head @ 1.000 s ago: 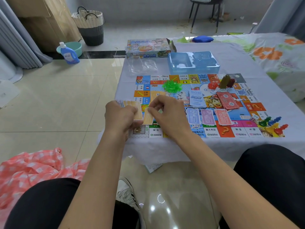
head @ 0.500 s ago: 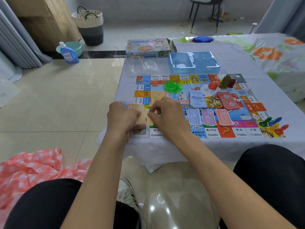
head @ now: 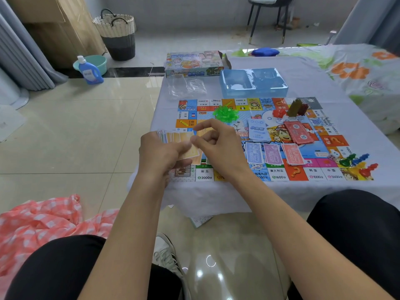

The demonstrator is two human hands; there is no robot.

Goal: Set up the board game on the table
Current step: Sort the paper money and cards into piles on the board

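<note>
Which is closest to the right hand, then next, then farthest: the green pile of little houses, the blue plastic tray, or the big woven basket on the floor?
From the right hand:
1. Green pile of houses, on the board just beyond the fingers.
2. Blue plastic tray, past the board's far edge, a bit to the right.
3. Woven basket, on the floor far off to the left, by the cardboard box.

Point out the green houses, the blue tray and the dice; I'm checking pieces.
green houses (head: pixel 225 112), head view, middle of the pile
blue tray (head: pixel 281 90), head view, front rim
dice (head: pixel 332 156), head view, top face
</note>
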